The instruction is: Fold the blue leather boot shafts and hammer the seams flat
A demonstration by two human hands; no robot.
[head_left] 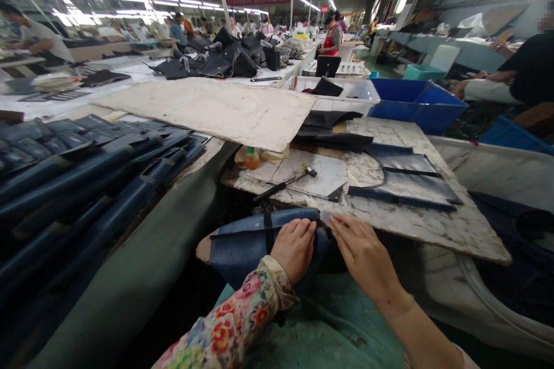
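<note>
A dark blue leather piece [238, 251] with a black strap across it lies over my lap, below the front edge of the worktable. My left hand [295, 245] is closed over its right part, fingers pressed together on the leather. Beside it, my right hand [361, 251] holds the piece's right end, with fingers together near the table edge. What the right fingertips pinch is partly hidden. A hammer [285, 183] with a black handle rests on a pale board [320, 170] beyond my hands.
Stacked blue leather pieces [86, 173] cover the left table. Black and blue panels [415, 179] lie on the marbled worktable [467, 225]. A small orange bottle [251, 159] stands near a cream sheet [216, 106]. White and blue bins [418, 104] stand behind; other people sit farther off.
</note>
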